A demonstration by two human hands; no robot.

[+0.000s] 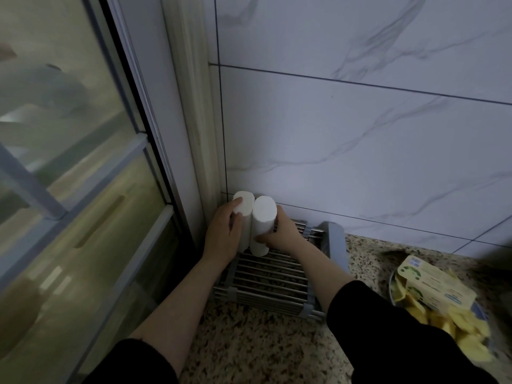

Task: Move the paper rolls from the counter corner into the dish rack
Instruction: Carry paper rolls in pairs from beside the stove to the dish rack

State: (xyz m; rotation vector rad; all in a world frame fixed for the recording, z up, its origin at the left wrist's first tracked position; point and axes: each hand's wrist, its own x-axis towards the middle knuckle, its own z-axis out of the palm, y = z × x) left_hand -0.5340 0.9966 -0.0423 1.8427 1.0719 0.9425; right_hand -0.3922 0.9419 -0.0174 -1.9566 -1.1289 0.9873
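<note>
Two white paper rolls stand upright side by side at the counter corner, over the far left end of the dish rack (266,281), a flat grid of steel rods with grey end bars. My left hand (223,236) grips the left paper roll (245,206), thumb on its top face. My right hand (279,234) wraps around the right paper roll (263,217) from the right side. Whether the rolls' bottoms rest on the rods is hidden by my hands.
The speckled granite counter (263,342) runs to a marble-tiled wall (360,148) behind. A glass sliding door and its frame (191,134) close off the left. At the right sits a bowl (443,309) with yellow chips and a yellow carton.
</note>
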